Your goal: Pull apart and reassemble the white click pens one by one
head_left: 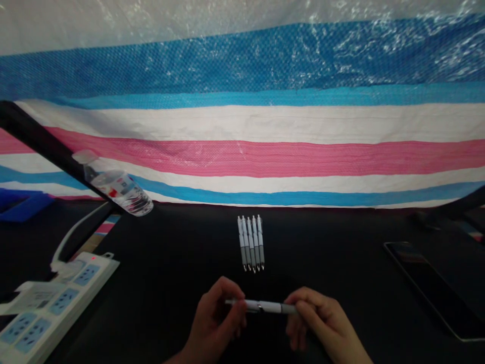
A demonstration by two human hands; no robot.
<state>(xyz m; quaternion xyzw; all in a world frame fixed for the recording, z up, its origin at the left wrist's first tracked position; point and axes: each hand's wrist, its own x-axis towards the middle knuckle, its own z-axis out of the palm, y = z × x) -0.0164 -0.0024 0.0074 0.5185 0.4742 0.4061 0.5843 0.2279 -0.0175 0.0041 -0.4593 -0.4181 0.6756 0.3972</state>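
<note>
A white pen with a grey grip (270, 307) lies level between my two hands, near the front of the black table. My left hand (217, 321) pinches its left end between thumb and fingers. At the grey end, my right hand (320, 318) is closed on the pen with thumb and forefinger. Just beyond them, several matching white and grey pens (251, 243) lie side by side on the table, grey grips toward me.
A white power strip (56, 303) with plugs lies at the left. Behind it are a tilted water bottle (123, 192), a black bar (49, 146) and a blue object (22, 205). A dark phone (435, 288) lies right. Striped sheeting (265, 156) hangs behind the table (162, 253).
</note>
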